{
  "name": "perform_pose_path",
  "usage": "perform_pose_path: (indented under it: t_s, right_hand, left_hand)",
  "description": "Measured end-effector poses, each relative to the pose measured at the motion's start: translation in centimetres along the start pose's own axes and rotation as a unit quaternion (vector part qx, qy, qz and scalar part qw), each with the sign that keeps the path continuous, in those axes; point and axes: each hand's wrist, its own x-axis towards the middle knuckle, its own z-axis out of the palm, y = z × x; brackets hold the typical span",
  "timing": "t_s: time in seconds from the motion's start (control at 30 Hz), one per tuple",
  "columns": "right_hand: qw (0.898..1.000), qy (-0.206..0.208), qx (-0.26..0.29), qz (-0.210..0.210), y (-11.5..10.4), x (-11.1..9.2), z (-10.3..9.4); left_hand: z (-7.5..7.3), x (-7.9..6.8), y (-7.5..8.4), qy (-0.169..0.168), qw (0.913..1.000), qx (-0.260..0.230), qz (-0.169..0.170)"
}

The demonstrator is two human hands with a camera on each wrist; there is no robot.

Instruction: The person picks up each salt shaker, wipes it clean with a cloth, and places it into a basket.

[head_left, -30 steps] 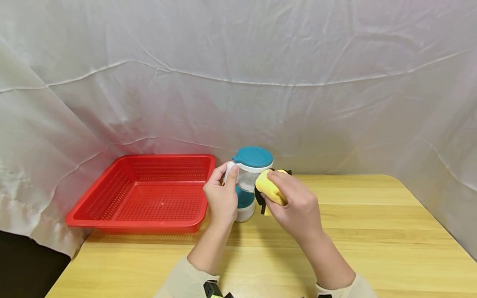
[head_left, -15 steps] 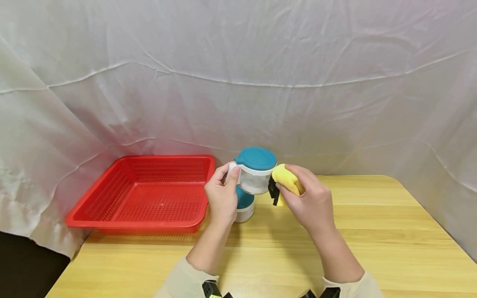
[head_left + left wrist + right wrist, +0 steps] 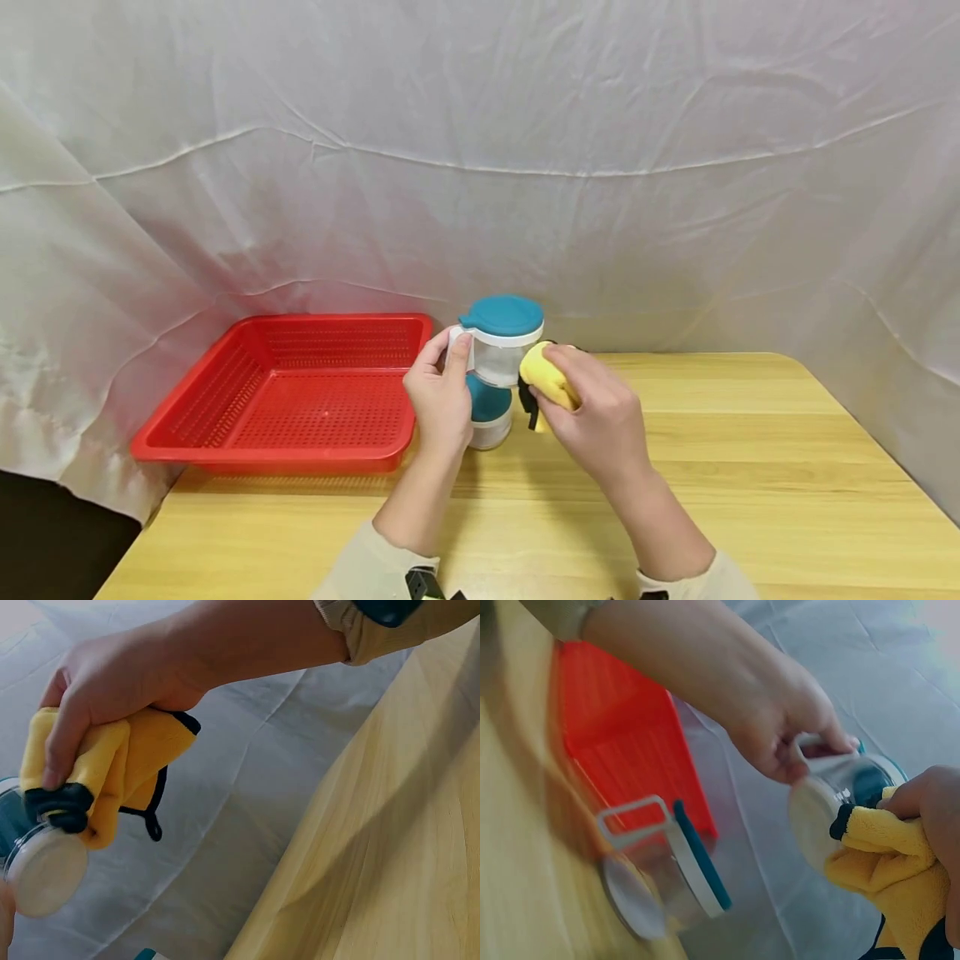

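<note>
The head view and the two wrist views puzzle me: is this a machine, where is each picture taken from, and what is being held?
There is no machine doing the work, just a person's two bare hands. The wide picture comes from a camera worn on the head, looking forward and down. The other two come from cameras on the wrists, so each looks tilted and largely shows the opposite hand.

The left hand holds a jar up off the table. The right hand grips a yellow cloth, apparently against that jar. On the table stand a second jar and, to its left, a basket.
</note>
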Motion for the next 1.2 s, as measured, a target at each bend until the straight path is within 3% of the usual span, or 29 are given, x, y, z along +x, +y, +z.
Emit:
perform_pose_path:
  t_s: [0.2, 0.37, 0.6, 0.87, 1.2]
  right_hand:
    - [0.999, 0.000, 0.008, -0.031, -1.7, -0.3, 0.8]
    - [0.999, 0.000, 0.016, -0.037, -1.9, -0.4, 0.9]
    - [1.000, -0.022, -0.019, -0.005, -0.1, -0.3, 0.5]
    - [0.999, -0.004, -0.037, 0.020, 2.3, -0.3, 0.2]
    - [0.998, 0.015, -0.039, 0.051, 3.1, -0.2, -0.3]
  left_hand:
    - [-0.1, 0.1, 0.0, 0.006, 0.9999, -0.007, -0.004]
    - [-0.1, 0.4, 0.0, 0.011, 0.9997, -0.018, -0.009]
    - [-0.3, 0.6, 0.0, 0.006, 0.9996, -0.026, -0.013]
    - [-0.2, 0.4, 0.2, -0.020, 0.9998, 0.006, -0.004]
    - [-0.3, -0.1, 0.1, -0.038, 0.9990, 0.018, -0.015]
